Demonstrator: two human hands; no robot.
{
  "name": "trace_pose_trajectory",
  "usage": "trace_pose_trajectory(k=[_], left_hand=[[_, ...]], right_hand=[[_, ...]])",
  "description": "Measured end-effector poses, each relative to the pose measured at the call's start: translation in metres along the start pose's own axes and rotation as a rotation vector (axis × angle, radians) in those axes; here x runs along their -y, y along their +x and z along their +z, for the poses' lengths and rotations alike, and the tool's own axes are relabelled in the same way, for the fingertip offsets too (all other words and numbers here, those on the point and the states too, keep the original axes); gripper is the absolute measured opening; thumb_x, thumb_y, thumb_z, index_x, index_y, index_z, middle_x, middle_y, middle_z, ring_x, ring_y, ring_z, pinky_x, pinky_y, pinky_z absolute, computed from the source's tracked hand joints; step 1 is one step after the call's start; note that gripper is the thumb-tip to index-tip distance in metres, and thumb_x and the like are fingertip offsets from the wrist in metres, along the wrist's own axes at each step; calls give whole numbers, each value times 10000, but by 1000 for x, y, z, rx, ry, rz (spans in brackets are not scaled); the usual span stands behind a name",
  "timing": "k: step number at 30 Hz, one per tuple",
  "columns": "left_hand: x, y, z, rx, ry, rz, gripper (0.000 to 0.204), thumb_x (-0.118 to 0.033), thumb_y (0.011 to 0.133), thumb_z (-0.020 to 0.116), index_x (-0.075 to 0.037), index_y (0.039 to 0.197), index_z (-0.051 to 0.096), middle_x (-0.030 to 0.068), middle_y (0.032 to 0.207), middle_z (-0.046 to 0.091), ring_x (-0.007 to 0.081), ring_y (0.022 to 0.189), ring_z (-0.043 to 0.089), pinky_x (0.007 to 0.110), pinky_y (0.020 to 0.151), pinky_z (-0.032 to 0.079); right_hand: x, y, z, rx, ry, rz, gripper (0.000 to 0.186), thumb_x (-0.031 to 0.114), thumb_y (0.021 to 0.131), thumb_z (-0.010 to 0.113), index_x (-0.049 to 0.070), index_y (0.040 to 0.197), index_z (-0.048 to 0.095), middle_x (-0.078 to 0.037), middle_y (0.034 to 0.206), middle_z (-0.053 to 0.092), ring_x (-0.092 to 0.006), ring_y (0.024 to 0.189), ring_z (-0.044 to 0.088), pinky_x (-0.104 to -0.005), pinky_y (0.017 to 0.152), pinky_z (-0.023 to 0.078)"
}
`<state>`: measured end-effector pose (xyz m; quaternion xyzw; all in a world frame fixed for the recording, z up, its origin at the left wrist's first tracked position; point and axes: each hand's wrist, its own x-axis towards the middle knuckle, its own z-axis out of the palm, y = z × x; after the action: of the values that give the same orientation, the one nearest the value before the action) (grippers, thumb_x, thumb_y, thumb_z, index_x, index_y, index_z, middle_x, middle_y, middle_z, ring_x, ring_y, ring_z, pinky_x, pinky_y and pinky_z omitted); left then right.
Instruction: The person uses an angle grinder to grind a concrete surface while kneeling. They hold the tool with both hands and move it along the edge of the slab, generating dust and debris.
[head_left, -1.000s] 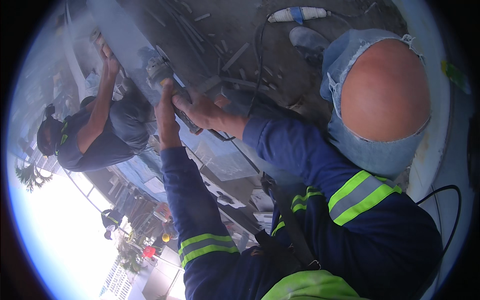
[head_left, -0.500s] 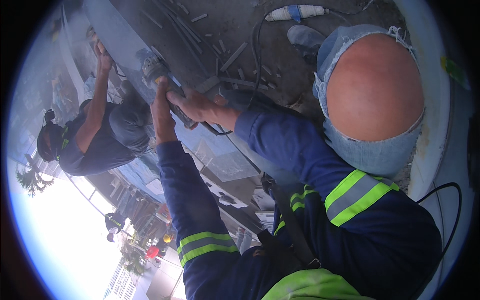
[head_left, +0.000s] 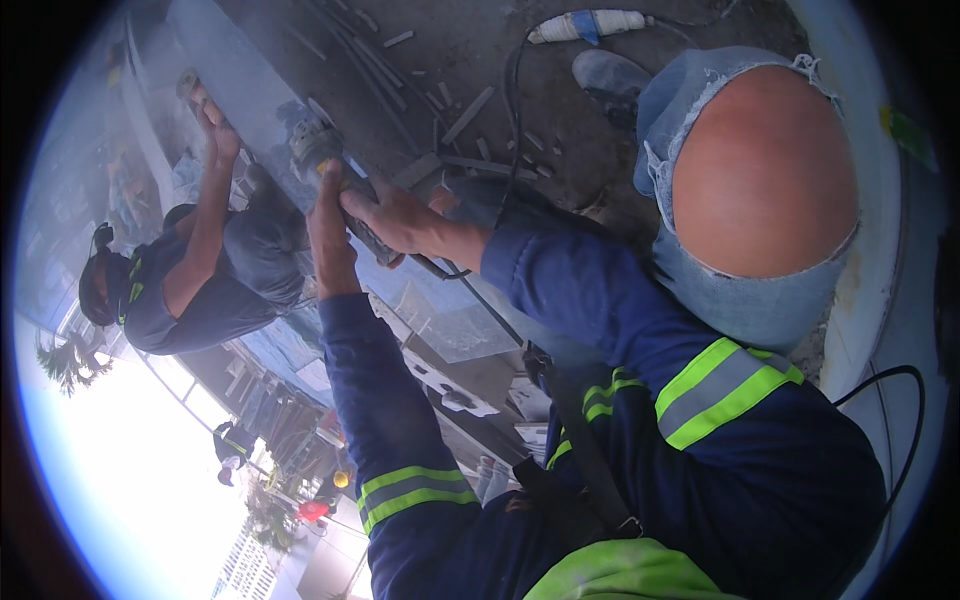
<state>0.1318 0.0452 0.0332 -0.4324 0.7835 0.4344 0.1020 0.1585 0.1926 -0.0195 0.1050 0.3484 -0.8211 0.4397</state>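
Both hands [head_left: 400,219], outstretched, wrap closed around a grinder [head_left: 316,144] (the left nearer its head).

Arms in joint extension, located by the bare knee [head_left: 768,170]. The left arm [head_left: 385,400] reaches forward, well to the left of the knee, its wrist [head_left: 338,280] nearly straight; the left hand [head_left: 328,225] is closed in a grip, thumb extended forward. The right arm [head_left: 600,290] slants below and left of the knee; the right hand [head_left: 405,218], nearer the knee, is likewise curled, thumb directed toward the left hand.
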Motion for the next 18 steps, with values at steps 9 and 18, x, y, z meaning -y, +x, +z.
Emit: trace_pose_trajectory(k=[9,18], left_hand=[[9,3,-4,20,-7,-15,780,-547,1005,839,93,1435,723,153,1320,765,231,1183,722,390,1038,542],[2,18,0,21,-1,9,814,-578,991,840,84,1449,723,149,1333,760,233,1203,710,391,1075,518]], right_hand=[[-6,-4,-2,13,-6,-2,846,593,1115,600,-78,1602,429,-246,1277,684,-322,980,785,-415,584,713],[-13,24,0,-3,23,-19,714,543,1128,605,-56,1504,506,-147,1057,699,-222,757,756,-377,482,644]])
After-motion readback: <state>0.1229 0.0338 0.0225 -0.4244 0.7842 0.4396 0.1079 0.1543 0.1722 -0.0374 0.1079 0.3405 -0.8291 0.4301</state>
